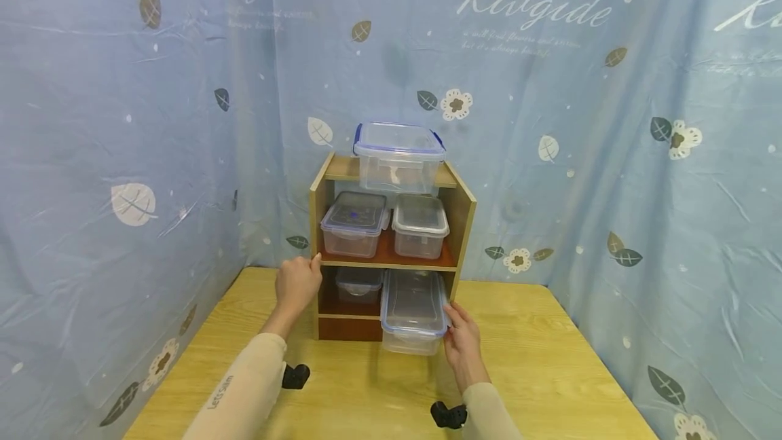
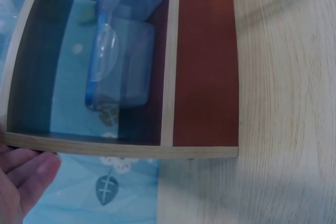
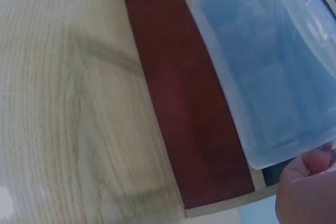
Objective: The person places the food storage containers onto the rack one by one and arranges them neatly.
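Observation:
My right hand grips the right side of a clear lidded food container that juts out of the shelf's lower level. In the right wrist view, the thumb and fingers of that hand are curled at the container's lower edge, partly cut off by the frame. My left hand holds the front edge of the small wooden shelf's left side panel, near the middle board. Its fingers lie against the panel's outer side in the left wrist view.
A smaller lidded container sits at the lower left inside. Two more, a left one and a right one, stand on the middle board. A large blue-clipped container rests on top. Beneath is a wooden table; patterned curtains surround it.

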